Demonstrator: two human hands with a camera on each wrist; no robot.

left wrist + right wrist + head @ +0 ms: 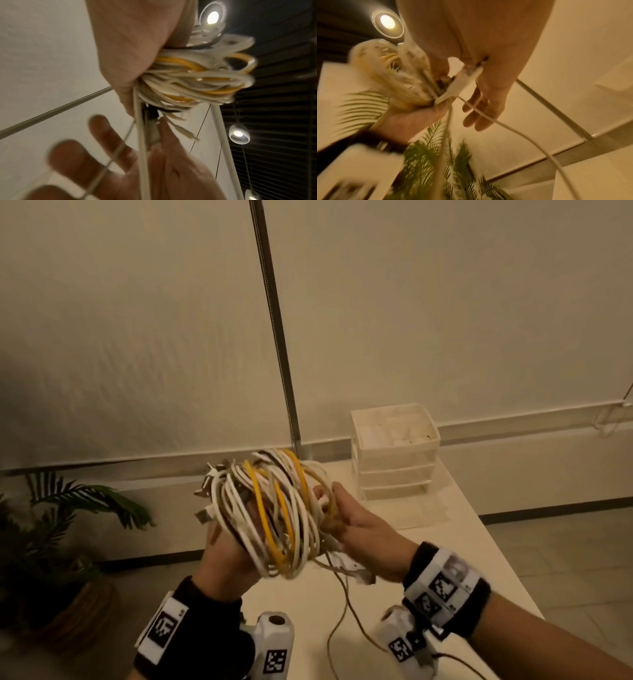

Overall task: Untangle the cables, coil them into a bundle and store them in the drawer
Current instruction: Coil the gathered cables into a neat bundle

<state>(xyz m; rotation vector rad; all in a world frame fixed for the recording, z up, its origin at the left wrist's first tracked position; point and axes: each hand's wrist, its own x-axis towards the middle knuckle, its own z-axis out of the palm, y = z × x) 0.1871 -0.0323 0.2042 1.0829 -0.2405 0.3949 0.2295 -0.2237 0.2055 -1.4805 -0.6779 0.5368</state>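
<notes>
My left hand (226, 556) gripped the springy, light cable coil (274, 508); my right hand (363, 529) pinched its right edge, fingers loose.

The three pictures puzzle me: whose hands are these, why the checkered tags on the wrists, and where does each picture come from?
No machine here: a person works with bare hands. The wide picture comes from a camera on the head; the other two from cameras strapped to the wrists, looking up along each hand, so you see ceiling lamps. The checkered tags sit on the wrist straps.

The left hand grips a cable bundle of white and yellow loops. The right hand holds its other side; whether its fingers curl round it is hard to tell. A loose cable hangs down to the white table, where a small drawer unit stands with its bottom drawer pulled out. A potted plant stands at left.
</notes>
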